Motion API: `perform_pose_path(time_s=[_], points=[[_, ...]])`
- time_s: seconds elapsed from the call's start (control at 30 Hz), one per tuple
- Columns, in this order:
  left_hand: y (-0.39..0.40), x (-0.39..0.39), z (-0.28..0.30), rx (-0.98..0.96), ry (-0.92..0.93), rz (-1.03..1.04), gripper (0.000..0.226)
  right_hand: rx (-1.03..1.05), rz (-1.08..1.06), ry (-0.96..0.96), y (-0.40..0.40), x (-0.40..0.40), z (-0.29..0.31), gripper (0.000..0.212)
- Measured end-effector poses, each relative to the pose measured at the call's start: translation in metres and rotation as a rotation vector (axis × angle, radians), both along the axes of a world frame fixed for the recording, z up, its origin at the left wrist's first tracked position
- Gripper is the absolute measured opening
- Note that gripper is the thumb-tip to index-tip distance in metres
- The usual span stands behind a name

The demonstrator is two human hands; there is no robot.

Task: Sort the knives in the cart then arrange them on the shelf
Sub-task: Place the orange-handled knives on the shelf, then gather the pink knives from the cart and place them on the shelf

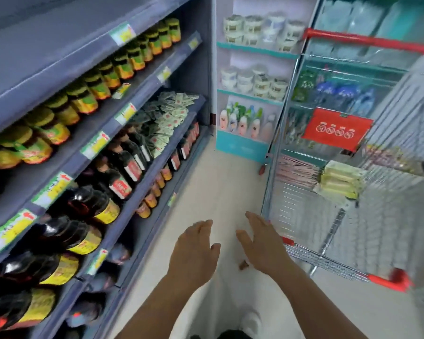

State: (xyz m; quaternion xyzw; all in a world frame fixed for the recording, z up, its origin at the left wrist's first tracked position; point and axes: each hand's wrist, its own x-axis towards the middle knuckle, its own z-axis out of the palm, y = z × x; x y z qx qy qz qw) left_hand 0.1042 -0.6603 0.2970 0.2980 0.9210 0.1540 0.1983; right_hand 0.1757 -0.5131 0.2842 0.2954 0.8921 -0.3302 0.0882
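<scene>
Both hands, left [194, 250] and right [262, 243], reach forward empty beside cart [328, 263].

The one camera is sitting on the person's head, looking forward and down at the floor [220, 182]. It is seeing shelves [88, 148] close at nine o'clock, a cart [353, 192] close at three o'clock.

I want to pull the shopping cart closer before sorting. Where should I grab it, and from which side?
Grip the near top rim of the cart, the wire edge between its red corner caps, coming from above with the right hand, which hovers open just beside that corner. The rim probably gives fingers a bar to curl round. The red handle sits at the far end, out of easy reach.
</scene>
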Motion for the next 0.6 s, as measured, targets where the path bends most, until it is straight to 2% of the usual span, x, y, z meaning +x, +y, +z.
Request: perform_pose_path(time_s=[0.2, 0.37, 0.6], points=[[0.096, 0.016, -0.005, 0.023, -0.059, -0.124, 0.058, -0.006, -0.137, -0.018, 0.081, 0.030, -0.005, 0.051], [0.162, 0.013, -0.005, 0.077, -0.097, -0.185, 0.046, -0.037, -0.247, -0.011, 0.131, 0.041, -0.013, 0.051], [0.243, -0.023, -0.019, 0.077, -0.146, -0.333, 0.058, -0.020, -0.409, -0.009, 0.191, 0.021, -0.025, 0.059]])
